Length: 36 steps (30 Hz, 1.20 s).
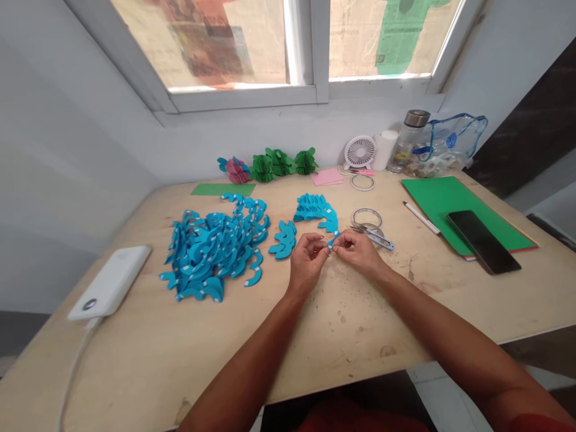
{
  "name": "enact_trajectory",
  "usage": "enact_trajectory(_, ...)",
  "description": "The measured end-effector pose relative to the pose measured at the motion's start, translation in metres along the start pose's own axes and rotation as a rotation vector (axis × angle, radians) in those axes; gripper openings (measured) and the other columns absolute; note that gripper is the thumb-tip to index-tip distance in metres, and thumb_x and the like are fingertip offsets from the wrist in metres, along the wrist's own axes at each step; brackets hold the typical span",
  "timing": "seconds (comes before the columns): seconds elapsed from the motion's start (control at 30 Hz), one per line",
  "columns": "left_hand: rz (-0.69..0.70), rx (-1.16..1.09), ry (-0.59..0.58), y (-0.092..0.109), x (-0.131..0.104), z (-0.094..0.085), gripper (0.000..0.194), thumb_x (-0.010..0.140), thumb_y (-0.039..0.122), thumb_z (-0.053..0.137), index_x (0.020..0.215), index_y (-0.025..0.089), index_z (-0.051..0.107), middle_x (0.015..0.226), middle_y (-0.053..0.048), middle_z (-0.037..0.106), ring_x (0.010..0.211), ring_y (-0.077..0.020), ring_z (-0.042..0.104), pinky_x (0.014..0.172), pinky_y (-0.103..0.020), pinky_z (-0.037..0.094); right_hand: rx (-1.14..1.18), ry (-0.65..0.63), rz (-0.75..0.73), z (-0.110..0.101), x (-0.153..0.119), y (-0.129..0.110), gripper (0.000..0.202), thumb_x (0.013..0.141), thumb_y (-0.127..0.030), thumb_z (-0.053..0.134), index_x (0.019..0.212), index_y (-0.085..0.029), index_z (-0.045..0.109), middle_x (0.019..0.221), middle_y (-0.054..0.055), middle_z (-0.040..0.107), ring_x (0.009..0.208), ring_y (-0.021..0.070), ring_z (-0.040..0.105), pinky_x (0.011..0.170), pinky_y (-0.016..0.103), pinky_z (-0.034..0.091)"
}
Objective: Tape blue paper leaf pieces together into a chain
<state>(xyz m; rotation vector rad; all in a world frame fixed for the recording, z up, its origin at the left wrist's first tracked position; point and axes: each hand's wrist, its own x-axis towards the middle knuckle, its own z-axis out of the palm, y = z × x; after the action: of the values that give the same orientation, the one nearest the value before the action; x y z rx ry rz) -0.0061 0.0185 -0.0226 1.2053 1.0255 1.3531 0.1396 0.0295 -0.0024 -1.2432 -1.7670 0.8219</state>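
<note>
My left hand (309, 257) and my right hand (357, 252) meet over the table, fingertips pinched on a small blue paper piece (333, 241) that is mostly hidden by the fingers. Just beyond them lies a chain of folded blue paper pieces (317, 208) with white patches; whether it joins the held piece I cannot tell. A small stack of blue scalloped paper cutouts (283, 240) sits left of my left hand. Farther left is a large heap of linked blue paper arcs (211, 246). A light-blue cutter (380, 237) lies beside tape rolls (367, 218), near my right hand.
Green paper balls (279, 162) and a pink one (236, 171) line the wall, near a small fan (360, 152) and a glass bottle (407, 141). At right a phone (483, 241) rests on green sheets (454, 204) beside a pen (421, 217). A white power bank (110, 282) with cable lies left.
</note>
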Motion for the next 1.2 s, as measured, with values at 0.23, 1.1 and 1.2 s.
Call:
enact_trajectory(0.23, 0.056, 0.075, 0.004, -0.003, -0.001, -0.002, 0.026, 0.069, 0.02, 0.064, 0.093, 0.019, 0.054, 0.077, -0.001, 0.063, 0.071, -0.0132, 0.063, 0.065, -0.025, 0.049, -0.055, -0.006, -0.031, 0.0, -0.001, -0.001, 0.007, 0.071, -0.016, 0.055, 0.066, -0.017, 0.061, 0.067, 0.001, 0.059, 0.065, 0.0122, 0.052, 0.06, 0.023, 0.04)
enact_trajectory(1.1, 0.248, 0.385, -0.019, 0.011, -0.006, 0.0, 0.024, 0.073, 0.01, 0.055, 0.094, 0.021, 0.049, 0.08, -0.001, 0.063, 0.073, -0.0124, 0.063, 0.067, -0.025, 0.05, -0.125, 0.005, -0.031, -0.001, -0.003, -0.005, 0.006, 0.071, -0.015, 0.054, 0.067, -0.017, 0.059, 0.067, 0.001, 0.058, 0.063, 0.012, 0.053, 0.059, 0.023, 0.039)
enact_trajectory(1.2, 0.253, 0.393, -0.012, 0.012, -0.006, 0.001, 0.025, 0.072, 0.01, 0.055, 0.094, 0.021, 0.049, 0.079, 0.0, 0.063, 0.072, -0.012, 0.062, 0.067, -0.024, 0.05, -0.128, 0.004, -0.033, -0.001, -0.003, -0.005, 0.006, 0.071, -0.015, 0.055, 0.068, -0.017, 0.059, 0.069, 0.001, 0.059, 0.064, 0.0121, 0.053, 0.059, 0.023, 0.04)
